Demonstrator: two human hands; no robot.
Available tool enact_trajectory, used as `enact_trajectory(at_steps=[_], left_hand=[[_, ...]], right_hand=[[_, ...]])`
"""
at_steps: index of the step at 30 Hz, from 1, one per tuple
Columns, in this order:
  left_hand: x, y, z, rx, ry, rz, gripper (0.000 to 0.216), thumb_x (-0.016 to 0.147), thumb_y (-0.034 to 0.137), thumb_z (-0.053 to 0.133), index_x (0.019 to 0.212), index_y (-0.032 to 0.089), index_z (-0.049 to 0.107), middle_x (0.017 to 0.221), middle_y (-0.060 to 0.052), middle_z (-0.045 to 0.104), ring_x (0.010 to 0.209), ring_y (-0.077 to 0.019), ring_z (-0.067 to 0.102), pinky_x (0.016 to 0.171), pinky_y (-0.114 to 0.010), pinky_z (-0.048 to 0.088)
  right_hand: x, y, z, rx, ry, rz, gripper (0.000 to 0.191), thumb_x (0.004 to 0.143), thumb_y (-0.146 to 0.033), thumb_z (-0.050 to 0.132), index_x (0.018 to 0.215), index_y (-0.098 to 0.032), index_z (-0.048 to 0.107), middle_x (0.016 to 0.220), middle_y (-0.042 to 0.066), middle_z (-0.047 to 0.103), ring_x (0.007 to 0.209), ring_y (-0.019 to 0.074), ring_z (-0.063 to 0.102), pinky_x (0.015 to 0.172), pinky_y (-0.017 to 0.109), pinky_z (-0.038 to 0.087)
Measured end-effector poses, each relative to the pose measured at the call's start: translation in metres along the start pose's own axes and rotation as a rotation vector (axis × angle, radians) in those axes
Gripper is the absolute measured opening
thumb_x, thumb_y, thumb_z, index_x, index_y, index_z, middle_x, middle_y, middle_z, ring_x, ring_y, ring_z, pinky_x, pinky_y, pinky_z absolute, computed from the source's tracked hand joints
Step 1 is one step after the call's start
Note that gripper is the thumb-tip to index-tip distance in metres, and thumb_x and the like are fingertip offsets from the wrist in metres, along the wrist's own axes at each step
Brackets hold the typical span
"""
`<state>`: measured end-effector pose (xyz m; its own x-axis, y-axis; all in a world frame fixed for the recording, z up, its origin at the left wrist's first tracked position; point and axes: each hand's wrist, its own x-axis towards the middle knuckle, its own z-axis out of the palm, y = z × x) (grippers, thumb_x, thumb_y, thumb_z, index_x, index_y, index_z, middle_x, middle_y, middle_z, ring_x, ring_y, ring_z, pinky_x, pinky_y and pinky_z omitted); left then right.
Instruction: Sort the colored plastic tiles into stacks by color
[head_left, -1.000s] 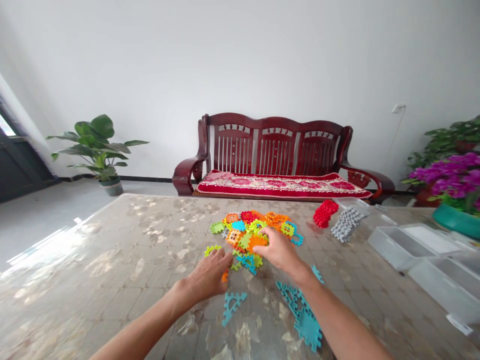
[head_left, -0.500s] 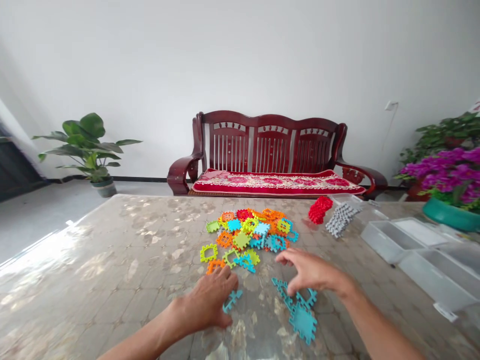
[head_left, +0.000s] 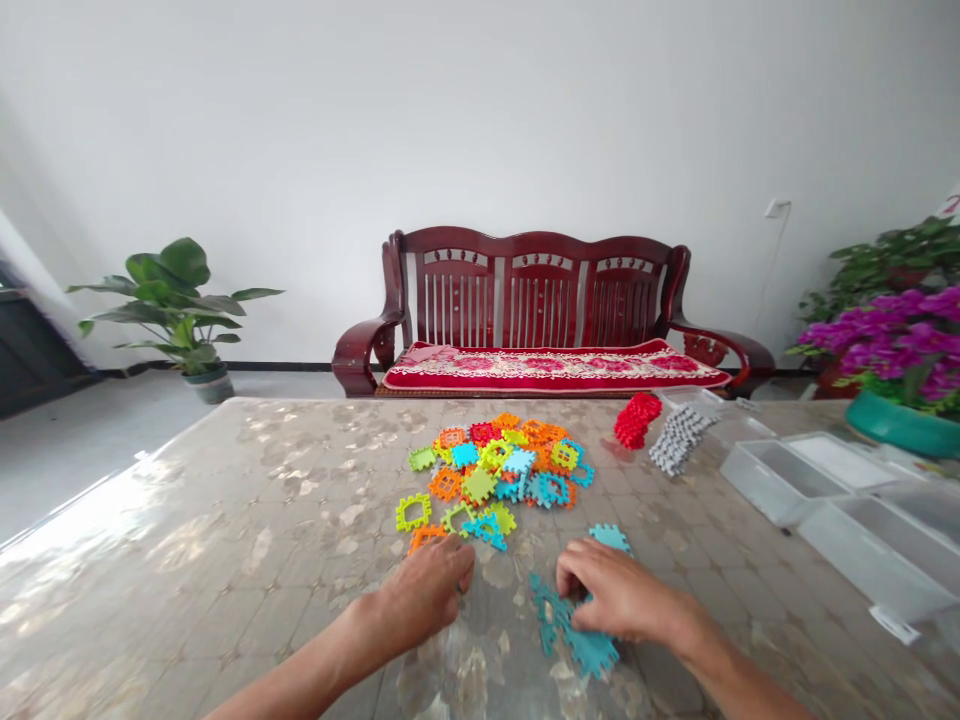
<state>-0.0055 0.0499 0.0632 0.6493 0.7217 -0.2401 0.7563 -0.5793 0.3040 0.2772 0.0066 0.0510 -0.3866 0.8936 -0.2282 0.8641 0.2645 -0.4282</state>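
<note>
Near the table's middle my left hand point(head_left: 426, 585) is closed, its fingertips bent down and inward. Whatever it may hold is hidden beneath the fingers. To the right, my right hand point(head_left: 626, 592) bends its thumb and fingers around blue interlocking plastic tiles. One blue tile point(head_left: 594, 652) shows below this hand, and a blue openwork tile point(head_left: 547, 608) lies to its left. Another blue tile point(head_left: 609, 537) shows just beyond the knuckles. Ahead of both hands lies a pile of green, orange, blue and red interlocking tiles point(head_left: 478, 486).
At the right stand clear plastic boxes point(head_left: 787, 470). Beside them lie a red cluster of small pieces point(head_left: 637, 420) and a grey one point(head_left: 681, 440). Purple flowers point(head_left: 892, 335) in a teal pot stand at the far right. A wooden bench point(head_left: 517, 300) stands behind the table.
My right hand has come down and closed around the blue tiles, which have shifted. My left hand's fingers have curled in, and the blue tile beside them no longer shows.
</note>
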Motion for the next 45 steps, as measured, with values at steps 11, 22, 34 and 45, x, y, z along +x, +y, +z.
enact_trajectory(at_steps=[11, 22, 34, 45], left_hand=[[0.037, -0.028, -0.041, -0.014, 0.287, -0.048, 0.021, 0.07, 0.004, 0.047, 0.08, 0.022, 0.05, 0.087, -0.002, 0.061, 0.082, -0.017, 0.058, 0.073, -0.029, 0.043], [0.046, 0.003, -0.023, -0.121, 0.22, 0.129, 0.014, 0.086, 0.023, 0.061, 0.099, 0.024, 0.064, 0.107, -0.003, 0.067, 0.103, -0.0198, 0.063, 0.088, -0.03, 0.047], [0.035, 0.046, -0.003, 0.043, -0.015, 0.383, 0.035, 0.074, 0.015, 0.063, 0.107, 0.027, 0.061, 0.105, -0.004, 0.066, 0.104, -0.0264, 0.06, 0.089, -0.036, 0.047], [0.031, 0.01, -0.005, -0.031, 0.291, 0.129, 0.04, 0.071, 0.01, 0.054, 0.108, 0.026, 0.053, 0.099, -0.002, 0.068, 0.097, -0.0209, 0.063, 0.083, -0.031, 0.046]], right_hand=[[0.018, 0.016, -0.014, 0.083, 0.242, 0.013, 0.025, 0.064, -0.005, 0.053, 0.079, -0.021, 0.066, 0.074, -0.002, 0.068, 0.069, 0.0134, 0.059, 0.062, 0.023, 0.034], [0.089, 0.052, -0.087, 0.248, 0.641, 0.319, 0.021, 0.076, -0.018, 0.062, 0.097, -0.018, 0.065, 0.083, 0.001, 0.071, 0.076, 0.0147, 0.064, 0.067, 0.023, 0.043], [-0.01, 0.063, -0.032, -0.121, 0.145, 0.121, 0.073, 0.058, 0.0, 0.051, 0.124, -0.028, 0.062, 0.121, 0.004, 0.064, 0.119, 0.0242, 0.055, 0.097, 0.033, 0.041], [-0.03, 0.053, -0.029, 0.008, 0.232, 0.178, 0.065, 0.063, -0.007, 0.055, 0.126, -0.022, 0.059, 0.121, 0.009, 0.061, 0.113, 0.0226, 0.057, 0.099, 0.031, 0.042]])
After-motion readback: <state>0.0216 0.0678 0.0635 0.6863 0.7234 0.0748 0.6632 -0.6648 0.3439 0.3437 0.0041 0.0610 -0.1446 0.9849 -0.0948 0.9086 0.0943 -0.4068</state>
